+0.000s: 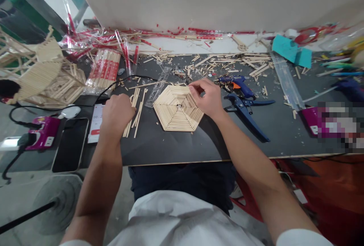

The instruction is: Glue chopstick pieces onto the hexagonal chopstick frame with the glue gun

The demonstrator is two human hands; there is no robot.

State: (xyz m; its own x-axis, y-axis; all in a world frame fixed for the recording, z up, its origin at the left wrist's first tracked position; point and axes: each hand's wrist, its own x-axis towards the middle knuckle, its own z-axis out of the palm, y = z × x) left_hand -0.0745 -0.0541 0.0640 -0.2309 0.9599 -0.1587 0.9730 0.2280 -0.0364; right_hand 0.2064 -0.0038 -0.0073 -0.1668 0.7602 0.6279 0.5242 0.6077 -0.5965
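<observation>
The hexagonal panel of thin wooden sticks [176,120] lies flat on the dark desk [165,150], straight in front of me, with a small gap at its centre. I'd judge it light and fairly stiff as a sheet, dry rather than slippery, but fragile where the sticks join; a twist or a press near the middle could well crack a seam. The outer rim looks the best place to take it, with finger and thumb at a corner where the rows meet. My right hand [209,97] is at its upper right edge, fingers curled and the tips of thumb and forefinger close together at the rim; I can't tell whether they truly pinch it or only rest there. My left hand [119,110] is curled nearly into a fist, knuckles up, beside the loose sticks [137,119] and partly over the lit phone [95,124]; its fingertips are hidden, so I can't tell whether a stick is in it. Those sticks should be very light, straight and easy to snap, best picked up singly near the middle. Just right of the panel lies the blue cutter [244,113].
</observation>
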